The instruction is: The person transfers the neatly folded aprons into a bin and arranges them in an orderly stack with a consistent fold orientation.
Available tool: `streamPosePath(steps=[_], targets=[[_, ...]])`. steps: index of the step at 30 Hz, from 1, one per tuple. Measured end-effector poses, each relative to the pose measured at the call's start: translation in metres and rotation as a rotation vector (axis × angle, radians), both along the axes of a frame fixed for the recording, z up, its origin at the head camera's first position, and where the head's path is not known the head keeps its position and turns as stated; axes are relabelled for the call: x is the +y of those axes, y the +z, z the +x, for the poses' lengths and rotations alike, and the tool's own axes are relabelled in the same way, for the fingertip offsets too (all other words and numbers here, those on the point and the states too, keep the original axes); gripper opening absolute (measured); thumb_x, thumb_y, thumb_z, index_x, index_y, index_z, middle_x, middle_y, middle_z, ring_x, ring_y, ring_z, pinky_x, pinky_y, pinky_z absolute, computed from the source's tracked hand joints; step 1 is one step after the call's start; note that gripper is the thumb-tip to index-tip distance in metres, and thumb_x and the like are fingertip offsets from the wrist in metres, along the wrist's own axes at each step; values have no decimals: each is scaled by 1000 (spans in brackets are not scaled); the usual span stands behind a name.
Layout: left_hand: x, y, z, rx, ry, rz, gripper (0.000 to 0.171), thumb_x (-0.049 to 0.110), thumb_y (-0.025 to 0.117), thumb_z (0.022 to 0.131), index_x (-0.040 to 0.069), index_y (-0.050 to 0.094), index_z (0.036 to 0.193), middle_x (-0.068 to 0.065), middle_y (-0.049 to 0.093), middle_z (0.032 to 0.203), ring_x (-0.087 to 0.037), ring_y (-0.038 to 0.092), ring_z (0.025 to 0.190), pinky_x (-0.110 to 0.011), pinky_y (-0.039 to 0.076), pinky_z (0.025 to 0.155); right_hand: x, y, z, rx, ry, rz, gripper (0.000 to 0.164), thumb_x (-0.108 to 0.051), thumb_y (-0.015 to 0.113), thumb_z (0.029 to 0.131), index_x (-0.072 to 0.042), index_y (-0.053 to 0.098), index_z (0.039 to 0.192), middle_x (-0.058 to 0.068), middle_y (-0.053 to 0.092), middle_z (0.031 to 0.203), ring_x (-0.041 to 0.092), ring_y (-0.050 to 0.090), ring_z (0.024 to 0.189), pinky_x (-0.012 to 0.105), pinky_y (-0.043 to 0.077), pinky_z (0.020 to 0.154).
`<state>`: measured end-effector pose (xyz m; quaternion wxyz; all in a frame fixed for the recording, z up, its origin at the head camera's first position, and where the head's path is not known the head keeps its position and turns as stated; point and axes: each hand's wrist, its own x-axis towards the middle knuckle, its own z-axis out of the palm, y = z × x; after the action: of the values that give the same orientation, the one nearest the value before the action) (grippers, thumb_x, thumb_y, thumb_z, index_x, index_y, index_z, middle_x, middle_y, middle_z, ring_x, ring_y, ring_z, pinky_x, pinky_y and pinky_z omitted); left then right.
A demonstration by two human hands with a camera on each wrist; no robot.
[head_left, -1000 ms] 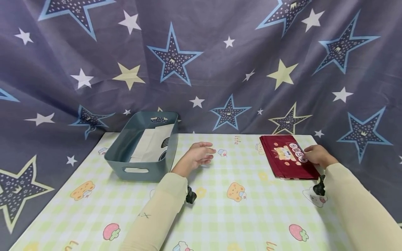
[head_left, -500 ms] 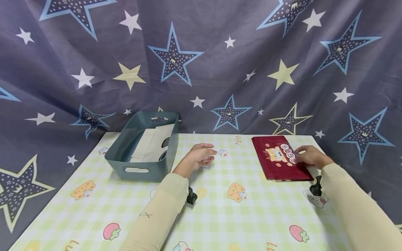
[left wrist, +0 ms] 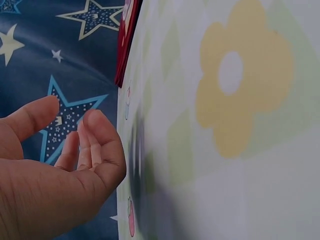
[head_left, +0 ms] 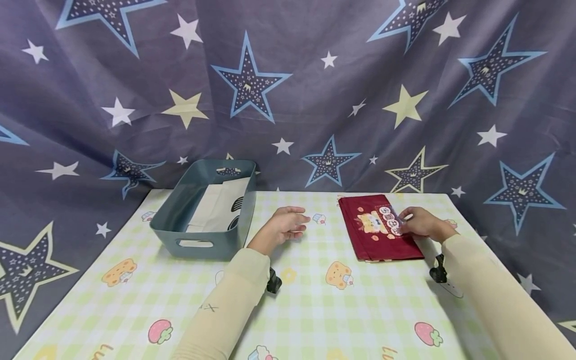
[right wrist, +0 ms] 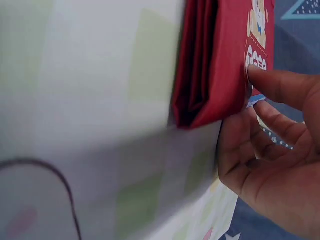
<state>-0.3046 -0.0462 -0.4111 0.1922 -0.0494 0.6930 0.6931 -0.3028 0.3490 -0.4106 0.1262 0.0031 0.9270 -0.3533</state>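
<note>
A folded dark red cloth [head_left: 378, 240], printed with a yellow cartoon animal and white lettering, lies toward the back right of the table. My right hand [head_left: 422, 223] pinches its right edge. In the right wrist view, the thumb [right wrist: 280, 85] lies on top of the red cloth [right wrist: 225, 65], its stacked layers show, and the other fingers are at and under the edge. My left hand [head_left: 284, 226] hovers above the table between the basket and the cloth, fingers loosely bent around nothing. The left wrist view shows the left hand [left wrist: 70, 185] with a gap between thumb and fingers.
A blue-grey plastic basket [head_left: 166, 239] stands at the back left, holding folded white cloth [head_left: 216, 207] with black marks. The table [head_left: 292, 320] has a green-and-white checked cover. Behind it hangs a dark curtain [head_left: 310, 100] with stars.
My right hand has moved left, and the folded red cloth has slid left across the table with it. The left hand and the basket have stayed in place.
</note>
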Motion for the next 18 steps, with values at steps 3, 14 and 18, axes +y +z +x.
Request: streamPosePath(steps=[3,14,18], targets=[[3,0,1,-8,-3,-9,52,4,72,92,3,55,141,-9,67,116,-18,63,81,-34,56,77,-6,0,1,2,6,3,47,-6,75,84,10,52,122,23,60,108,25,58,89,30,48,68],[30,-4,3,-29,-107,-21,46,0,67,94,-2,54,138,-12,64,106,-20,59,81,-37,60,84,-26,-2,1,-4,9,-20,44,-3,73,86,11,50,120,14,59,95,18,57,77,29,50,58],[39,-7,2,-26,-113,-9,38,-2,66,94,-4,57,131,-19,67,119,-22,62,83,-41,58,90,-32,-3,1,2,9,-25,43,-4,75,86,10,51,119,14,60,95,16,57,74,29,52,57]])
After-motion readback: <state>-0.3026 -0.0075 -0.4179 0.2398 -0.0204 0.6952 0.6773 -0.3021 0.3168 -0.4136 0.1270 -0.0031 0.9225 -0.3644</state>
